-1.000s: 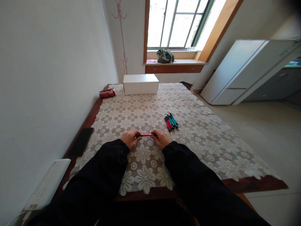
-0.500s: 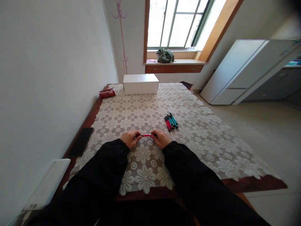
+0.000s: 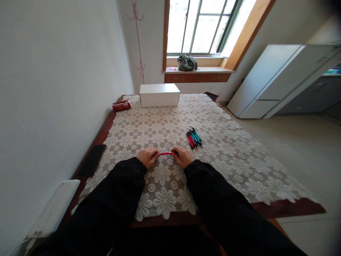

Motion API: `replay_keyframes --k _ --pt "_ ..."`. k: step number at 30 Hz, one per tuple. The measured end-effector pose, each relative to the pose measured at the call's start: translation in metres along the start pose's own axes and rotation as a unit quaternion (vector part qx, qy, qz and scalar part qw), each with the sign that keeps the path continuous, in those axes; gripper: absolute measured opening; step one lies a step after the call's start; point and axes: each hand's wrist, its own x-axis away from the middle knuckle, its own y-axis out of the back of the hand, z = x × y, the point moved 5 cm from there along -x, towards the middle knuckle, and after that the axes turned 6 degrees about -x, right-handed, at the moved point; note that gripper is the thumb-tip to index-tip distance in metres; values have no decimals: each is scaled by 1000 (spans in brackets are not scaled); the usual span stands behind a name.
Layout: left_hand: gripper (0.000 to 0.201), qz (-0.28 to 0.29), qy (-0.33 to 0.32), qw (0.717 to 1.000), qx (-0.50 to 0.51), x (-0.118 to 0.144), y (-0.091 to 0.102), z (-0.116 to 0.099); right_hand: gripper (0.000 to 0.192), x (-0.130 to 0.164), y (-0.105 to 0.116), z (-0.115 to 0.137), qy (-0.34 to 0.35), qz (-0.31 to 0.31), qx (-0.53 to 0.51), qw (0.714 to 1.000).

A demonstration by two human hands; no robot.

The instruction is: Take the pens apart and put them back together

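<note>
Between my two hands a red pen (image 3: 166, 153) lies level, held at both ends just over the lace tablecloth (image 3: 161, 174). My left hand (image 3: 148, 157) pinches its left end, and my right hand (image 3: 182, 156) pinches the right end. Fingers cover both tips of the pen, so only its red middle shows clearly. Beyond my right hand, several pens (image 3: 194, 137) with red, teal and black barrels lie side by side in a slanted group on the cloth.
A white box (image 3: 160, 96) stands at the table's far end, with a red packet (image 3: 121, 105) left of it. Along the left edge lie a dark flat phone-like slab (image 3: 92, 161) and a white device (image 3: 54, 208) with a cable. The wall runs close on the left.
The fingers of my left hand have shifted slightly at the pen's end. Otherwise both hands and the pen stay in the same place.
</note>
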Motion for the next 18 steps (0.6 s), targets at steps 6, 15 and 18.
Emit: replay_keyframes --k 6,15,18 --pt "26 -2 9 1000 8 0 -2 1 9 0 0 0 -4 -1 -3 1000" --pt "29 6 -6 1000 -14 0 -1 -2 8 1 1 1 -14 0 6 1000" --pt "25 4 10 1000 -4 0 -2 -1 9 1 0 1 -16 2 8 1000"
